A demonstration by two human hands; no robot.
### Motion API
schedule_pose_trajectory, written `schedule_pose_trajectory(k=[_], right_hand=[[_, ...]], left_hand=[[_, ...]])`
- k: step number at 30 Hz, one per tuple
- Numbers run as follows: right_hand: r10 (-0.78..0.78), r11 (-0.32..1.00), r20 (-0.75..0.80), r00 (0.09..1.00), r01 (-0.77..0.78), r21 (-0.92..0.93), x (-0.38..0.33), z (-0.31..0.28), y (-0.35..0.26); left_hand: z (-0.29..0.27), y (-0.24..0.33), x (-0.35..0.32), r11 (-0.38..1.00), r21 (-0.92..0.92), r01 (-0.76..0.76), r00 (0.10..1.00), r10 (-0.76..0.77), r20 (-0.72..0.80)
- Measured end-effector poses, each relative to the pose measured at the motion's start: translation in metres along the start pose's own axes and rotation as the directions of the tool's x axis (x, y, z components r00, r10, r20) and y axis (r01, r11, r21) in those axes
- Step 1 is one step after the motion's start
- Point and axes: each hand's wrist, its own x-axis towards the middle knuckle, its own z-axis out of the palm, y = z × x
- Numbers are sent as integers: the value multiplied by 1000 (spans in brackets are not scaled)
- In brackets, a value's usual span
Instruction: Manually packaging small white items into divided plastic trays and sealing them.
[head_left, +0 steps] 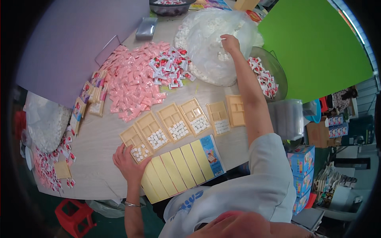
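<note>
At the near left of the row, my left hand (129, 164) is curled round the near end of a beige compartment tray (127, 137), thumb on one side and fingers on the other. Small white cubes (139, 152) lie in that tray's near section. Far ahead, my right arm reaches to a large clear plastic bag (202, 39) full of white pieces. My right hand (231, 43) is over it with fingers bent together; anything in them is hidden. More beige trays (173, 111) run to the right, several with white cubes. The rightmost tray (237, 111) is partly behind my forearm.
Pink packets (131, 79) and strawberry-printed sachets (168, 65) are heaped beyond the trays. A card with yellow strips (178, 168) lies at the near edge. On the right are a bowl of sachets (278, 67) and stacked clear plastic boxes (287, 119). A red stool (74, 216) stands lower left.
</note>
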Motion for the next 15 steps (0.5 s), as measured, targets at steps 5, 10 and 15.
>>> schedule_pose_trajectory(k=[5,10,15], right_hand=[[44,993,1,999,-43,-112,16,31,22],[55,992,107,993,-42,-120,7,54,2],[-12,1000,36,999,12,-22,16,47,30]], left_hand=[[6,6,5,1000,-18,-12,1000,12,9],[-5,4,0,1000,4,16,999,-16,44],[1,8,6,999,-30,-13,999,14,31]])
